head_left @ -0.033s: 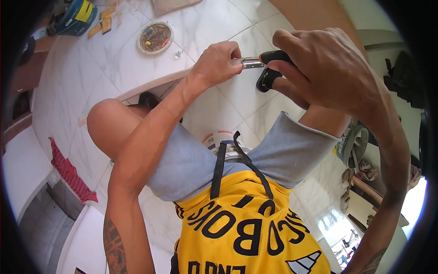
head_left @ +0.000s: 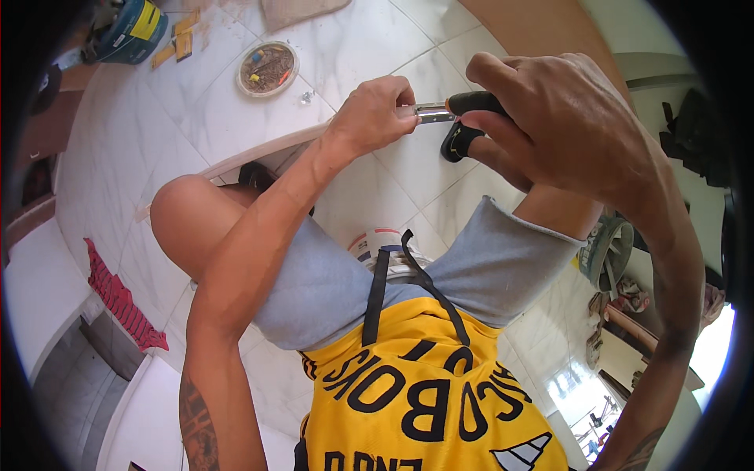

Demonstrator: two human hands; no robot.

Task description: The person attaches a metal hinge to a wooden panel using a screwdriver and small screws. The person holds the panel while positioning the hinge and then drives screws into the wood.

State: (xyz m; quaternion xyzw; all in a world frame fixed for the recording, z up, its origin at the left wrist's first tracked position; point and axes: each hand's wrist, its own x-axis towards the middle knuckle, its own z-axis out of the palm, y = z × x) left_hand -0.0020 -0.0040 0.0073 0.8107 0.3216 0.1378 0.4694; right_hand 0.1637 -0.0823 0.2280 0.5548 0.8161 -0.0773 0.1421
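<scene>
My right hand (head_left: pixel 561 118) is closed around the black handle of a screwdriver (head_left: pixel 475 102) with an orange collar. Its bright shaft points left, toward my left hand (head_left: pixel 375 114). The thumb and fingers of my left hand pinch the end of a shiny metal strip with small holes (head_left: pixel 436 116), which lies alongside the shaft. My fingers hide the screwdriver's tip, so I cannot tell what it touches. Just behind my left wrist runs the pale edge of a long thin board (head_left: pixel 259 147), above my left knee.
A round tub lid holding small bits (head_left: pixel 268 68) lies on the tiled floor ahead. Beyond it at far left stands a blue-green bucket (head_left: pixel 133 31). A white bucket (head_left: pixel 381 247) is between my legs. At right is another bucket (head_left: pixel 609 251); a red striped cloth (head_left: pixel 122 294) lies left.
Both hands keep their grips. My left hand and the metal strip have shifted very slightly; little else differs.
</scene>
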